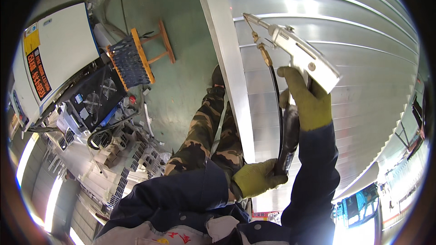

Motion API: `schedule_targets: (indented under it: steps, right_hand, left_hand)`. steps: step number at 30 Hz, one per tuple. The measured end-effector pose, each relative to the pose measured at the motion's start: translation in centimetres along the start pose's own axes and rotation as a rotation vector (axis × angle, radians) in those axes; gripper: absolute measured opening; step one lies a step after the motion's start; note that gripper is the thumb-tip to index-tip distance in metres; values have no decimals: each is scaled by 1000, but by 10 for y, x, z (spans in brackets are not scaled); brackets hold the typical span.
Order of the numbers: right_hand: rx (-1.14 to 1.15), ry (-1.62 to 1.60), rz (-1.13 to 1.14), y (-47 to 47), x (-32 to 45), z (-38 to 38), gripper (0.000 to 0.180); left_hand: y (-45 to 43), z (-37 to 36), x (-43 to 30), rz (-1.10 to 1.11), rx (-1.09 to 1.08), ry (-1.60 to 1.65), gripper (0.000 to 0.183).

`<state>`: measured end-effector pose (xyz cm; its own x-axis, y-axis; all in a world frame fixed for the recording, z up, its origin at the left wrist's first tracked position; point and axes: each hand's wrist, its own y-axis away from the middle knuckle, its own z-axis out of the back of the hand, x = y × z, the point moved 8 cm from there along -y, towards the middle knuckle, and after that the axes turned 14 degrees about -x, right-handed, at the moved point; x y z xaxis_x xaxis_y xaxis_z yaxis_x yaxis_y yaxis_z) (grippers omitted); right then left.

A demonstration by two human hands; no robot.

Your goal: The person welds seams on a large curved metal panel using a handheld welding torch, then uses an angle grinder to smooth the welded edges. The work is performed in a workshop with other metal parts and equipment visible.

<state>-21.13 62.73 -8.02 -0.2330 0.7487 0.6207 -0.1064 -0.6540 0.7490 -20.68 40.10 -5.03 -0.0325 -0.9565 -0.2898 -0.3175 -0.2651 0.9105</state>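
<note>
A handheld laser welding gun (303, 52) with a silver metal body and a thin nozzle points to the upper left. My right hand (311, 103), in a yellow-green work glove, is closed around its grip. Below it, my left hand (260, 178), gloved alike, grips the gun's black-sheathed cable (289, 136). A thin black wire-feed hose (276, 95) runs up to a brass fitting (265, 56) beside the nozzle. Behind the gun lie ribbed, shiny metal panels (357, 85), bordered on the left by a long flat metal edge bar (228, 51). The nozzle tip appears apart from the metal.
A wooden stool with a woven dark seat (129, 61) stands left on the green floor (177, 109). Beyond it are a white machine cabinet (64, 47) and a black unit with fans (97, 98). Metal profiles (119, 173) are piled at lower left. Cables cross the floor.
</note>
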Motion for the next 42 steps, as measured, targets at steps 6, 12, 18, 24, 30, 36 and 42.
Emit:
schedule_targets:
  steps: [6,12,18,24,30,36,42]
  right_hand:
    - [75,-148,28,-39,-3,-31,33]
    - [70,-150,68,-48,5,-42,35]
    - [34,-151,34,-55,-2,-42,36]
    - [48,-99,35,-57,-3,-43,36]
    - [72,-76,1,-58,-3,-43,39]
    - [52,-50,-31,-53,-2,-44,40]
    - [38,-16,-26,-50,-1,-40,41]
  left_hand:
    - [-17,25,-1,11,-84,132,52]
    - [-16,43,-21,73,-52,170,46]
    - [-14,47,-28,97,-54,129,48]
    - [-18,40,-18,30,-91,148,52]
    - [-18,41,-27,28,-76,58,49]
    - [-17,38,-26,8,-83,90,48]
    - [-14,37,-31,-5,-74,56,50]
